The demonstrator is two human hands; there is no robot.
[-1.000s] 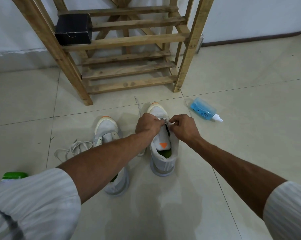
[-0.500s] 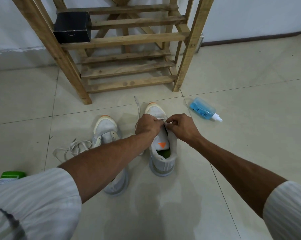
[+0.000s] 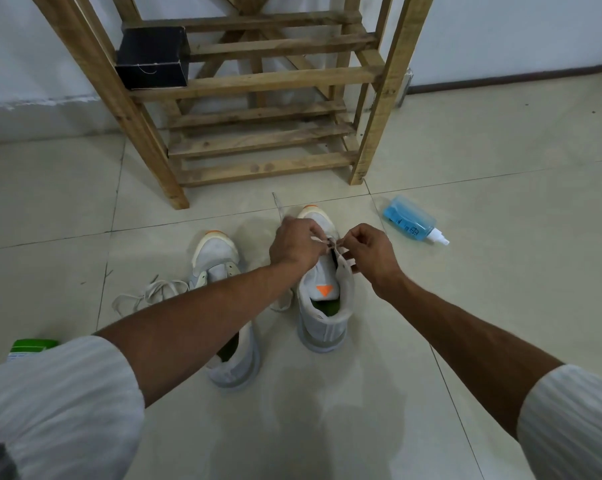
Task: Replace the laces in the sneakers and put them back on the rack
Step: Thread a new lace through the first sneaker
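Floor: pale tiles (image 3: pixel 500 306); a wooden rack (image 3: pixel 265 140) stands by the wall beyond.
Head view: sneaker (image 3: pixel 322 306) on the floor, toe toward the rack, heel toward the person.
Hands: left hand (image 3: pixel 294 245) and right hand (image 3: pixel 372 251) each pinch the lace (image 3: pixel 330 241) above its front eyelets, equally near.
Second sneaker (image 3: pixel 216 258): just left, loose lace (image 3: pixel 147 292) beside.

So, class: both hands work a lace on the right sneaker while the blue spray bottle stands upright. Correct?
No: the head view shows the blue spray bottle lying on its side. The left hand and right hand do work the lace on the right sneaker.
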